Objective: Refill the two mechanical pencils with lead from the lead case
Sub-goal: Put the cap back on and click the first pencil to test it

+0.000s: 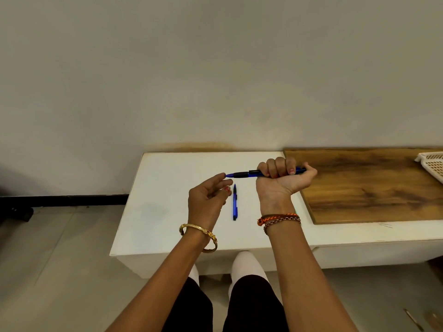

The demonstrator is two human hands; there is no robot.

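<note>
white table (167, 224) is seen nearest, wooden board (359, 188) at right. held pencil (242, 174) is gripped level by curled right hand (282, 178); its tip is met by loosely bent fingers of left hand (206, 200). second pencil (235, 202) is laid between hands.

Both pencils (249, 174) (235, 202) are blue with black grips, desk (167, 188) is plain white, board (371, 185) is brown woodgrain, basket (431, 164) is cream.

Two blue mechanical pencils (244, 174) (235, 202), two hands (208, 197) (282, 176), one wooden board (369, 188), one white basket (431, 164)
</note>
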